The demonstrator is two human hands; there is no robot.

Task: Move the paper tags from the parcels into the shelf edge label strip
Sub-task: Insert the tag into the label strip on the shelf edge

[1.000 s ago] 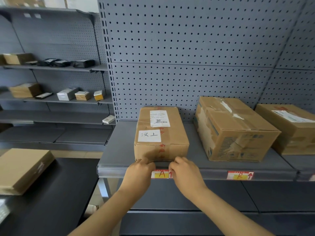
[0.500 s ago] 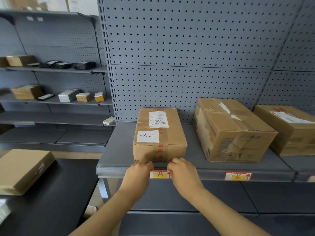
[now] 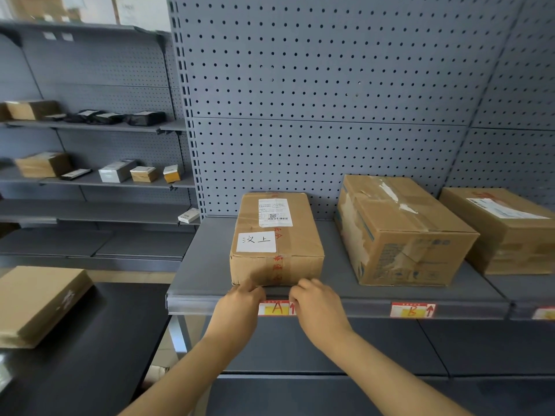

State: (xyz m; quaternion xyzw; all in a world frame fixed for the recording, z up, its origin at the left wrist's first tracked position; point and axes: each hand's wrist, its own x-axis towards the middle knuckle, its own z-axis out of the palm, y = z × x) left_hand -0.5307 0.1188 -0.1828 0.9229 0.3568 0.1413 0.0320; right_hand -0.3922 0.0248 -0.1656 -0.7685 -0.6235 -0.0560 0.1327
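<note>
A red and yellow paper tag marked "A" (image 3: 277, 308) sits in the grey shelf edge label strip (image 3: 360, 307). My left hand (image 3: 240, 307) presses on the tag's left end and my right hand (image 3: 315, 307) on its right end, fingers bent against the strip. Directly above stands a cardboard parcel (image 3: 279, 253) with a white handwritten note (image 3: 256, 241) on top. A second tag marked "B" (image 3: 413, 310) sits in the strip under the middle parcel (image 3: 402, 232). A third tag (image 3: 545, 313) shows at the right edge.
A third parcel (image 3: 504, 232) stands at the far right of the shelf. A flat cardboard box (image 3: 39, 301) lies on the black table at lower left. Shelves at the back left hold several small boxes and dark bags. A perforated grey panel backs the shelf.
Both hands stay at the ends of the "A" tag on the strip; they have shifted only slightly. The parcels have not moved.
</note>
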